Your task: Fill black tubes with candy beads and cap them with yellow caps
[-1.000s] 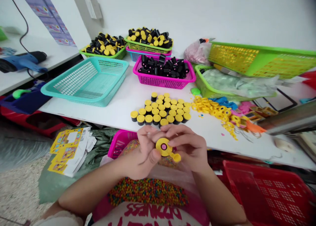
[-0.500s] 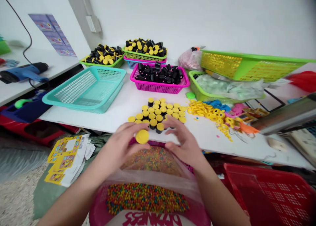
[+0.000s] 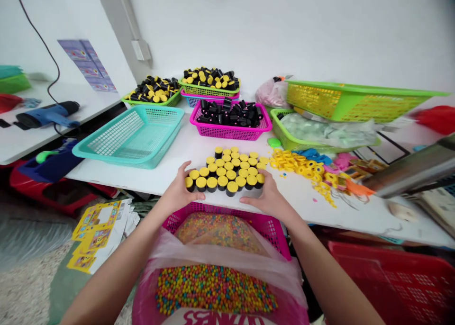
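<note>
Hands (image 3: 179, 192) flank yellow-capped cylinders (image 3: 227, 173) — apparently touching them.

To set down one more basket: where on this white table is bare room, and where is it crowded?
Bare white tabletop lies between the teal basket and the yellow-capped cylinders. A smaller patch lies between the right hand and the yellow rings. The far baskets and beyond the rings are crowded.

The picture's bottom edge cuts off the pink lettering (image 3: 224, 317), leaving it unreadable.
</note>
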A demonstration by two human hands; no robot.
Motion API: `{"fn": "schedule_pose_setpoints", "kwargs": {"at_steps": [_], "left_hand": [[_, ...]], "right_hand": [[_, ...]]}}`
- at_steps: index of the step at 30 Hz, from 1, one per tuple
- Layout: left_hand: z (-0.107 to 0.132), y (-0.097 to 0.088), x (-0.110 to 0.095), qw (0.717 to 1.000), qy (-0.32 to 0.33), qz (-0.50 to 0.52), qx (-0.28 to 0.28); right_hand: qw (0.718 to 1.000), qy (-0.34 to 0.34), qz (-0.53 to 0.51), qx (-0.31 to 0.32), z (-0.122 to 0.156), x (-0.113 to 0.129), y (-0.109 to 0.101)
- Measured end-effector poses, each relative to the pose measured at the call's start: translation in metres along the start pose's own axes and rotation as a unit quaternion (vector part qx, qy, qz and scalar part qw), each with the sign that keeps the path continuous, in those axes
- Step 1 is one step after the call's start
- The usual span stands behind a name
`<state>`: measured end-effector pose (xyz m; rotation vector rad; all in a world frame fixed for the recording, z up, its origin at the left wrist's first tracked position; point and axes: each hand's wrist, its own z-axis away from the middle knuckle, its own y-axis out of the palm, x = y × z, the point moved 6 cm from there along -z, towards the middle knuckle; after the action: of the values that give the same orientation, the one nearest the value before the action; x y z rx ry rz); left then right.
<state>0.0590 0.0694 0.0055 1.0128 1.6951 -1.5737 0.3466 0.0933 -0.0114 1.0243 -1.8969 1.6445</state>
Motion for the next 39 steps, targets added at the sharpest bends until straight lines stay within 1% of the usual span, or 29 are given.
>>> {"fn": "schedule_pose_setpoints", "kwargs": {"at_steps": [2, 6, 9, 12, 16, 19, 21, 25, 28, 30, 31, 32, 34, 35, 36, 38, 39], "left_hand": [[-0.003, 0.009, -0.008, 1.0, 0.009, -0.006, 0.018], [-0.01, 0.024, -0.012, 0.997, 0.074, 0.01, 0.036], [-0.014, 0.029, -0.011, 0.994, 0.104, 0.004, 0.046], [-0.016, 0.034, -0.017, 0.987, 0.13, -0.011, 0.091], [-0.018, 0.037, -0.027, 0.977, 0.15, -0.004, 0.15], [-0.022, 0.039, -0.03, 0.974, 0.143, 0.024, 0.175], [-0.024, 0.04, -0.032, 0.971, 0.151, 0.036, 0.18], [-0.024, 0.04, -0.037, 0.969, 0.166, 0.052, 0.177], [-0.018, 0.033, -0.047, 0.968, 0.159, 0.09, 0.172], [-0.015, 0.016, -0.058, 0.968, 0.165, 0.1, 0.161], [-0.015, 0.003, -0.065, 0.969, 0.17, 0.093, 0.152], [-0.015, -0.013, -0.071, 0.972, 0.174, 0.074, 0.139], [-0.019, -0.056, -0.08, 0.98, 0.173, 0.007, 0.1], [-0.022, -0.081, -0.082, 0.983, 0.166, -0.035, 0.074], [-0.025, -0.107, -0.082, 0.984, 0.156, -0.069, 0.043], [-0.031, -0.154, -0.071, 0.988, 0.118, -0.101, -0.002], [-0.033, -0.174, -0.061, 0.989, 0.094, -0.107, -0.025]], "right_hand": [[1.0, -0.007, -0.006, -0.001, -0.001, 0.011, 0.009], [0.999, -0.035, -0.038, 0.017, -0.001, 0.028, 0.027], [0.996, -0.055, -0.059, 0.04, -0.001, 0.037, 0.034], [0.993, -0.086, -0.059, 0.061, -0.003, 0.045, 0.037], [0.988, -0.121, -0.054, 0.075, -0.01, 0.053, 0.036], [0.981, -0.128, -0.083, 0.121, -0.018, 0.058, 0.039], [0.975, -0.143, -0.097, 0.138, -0.022, 0.06, 0.041], [0.963, -0.215, -0.097, 0.132, -0.02, 0.069, 0.042], [0.964, -0.217, -0.106, 0.114, -0.016, 0.076, 0.04], [0.965, -0.217, -0.117, 0.095, -0.019, 0.089, 0.035], [0.962, -0.228, -0.124, 0.086, -0.025, 0.101, 0.033], [0.957, -0.246, -0.136, 0.077, -0.032, 0.115, 0.033], [0.939, -0.291, -0.17, 0.07, -0.054, 0.151, 0.04], [0.927, -0.312, -0.198, 0.068, -0.067, 0.171, 0.048], [0.917, -0.322, -0.225, 0.073, -0.082, 0.19, 0.061], [0.904, -0.299, -0.285, 0.111, -0.11, 0.221, 0.098], [0.9, -0.268, -0.317, 0.131, -0.123, 0.233, 0.12]]}}
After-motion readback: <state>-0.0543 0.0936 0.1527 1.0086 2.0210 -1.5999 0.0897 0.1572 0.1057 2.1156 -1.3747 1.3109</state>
